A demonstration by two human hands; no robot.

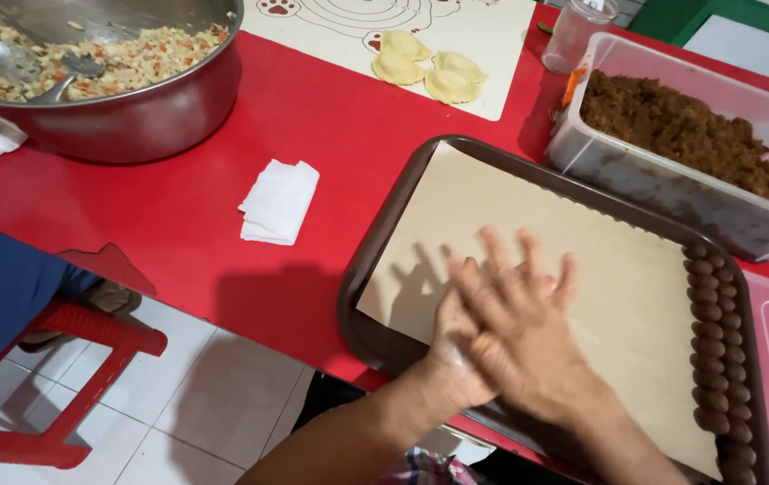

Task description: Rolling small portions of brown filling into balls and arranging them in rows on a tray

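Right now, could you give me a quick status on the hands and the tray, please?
Left hand and right hand pressed palm to palm over brown tray. Contents between palms hidden. Brown balls lined along tray's right edge. Paper liner bare.

We've 1 view only: head cam, looking steeply down and fwd, close over the red table (312, 126) edge and brown tray (375, 260); floor shows lower left.

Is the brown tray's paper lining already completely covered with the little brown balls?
No, the small brown balls fill only two columns along the right edge of the brown plastic tray; most of its tan paper lies bare.
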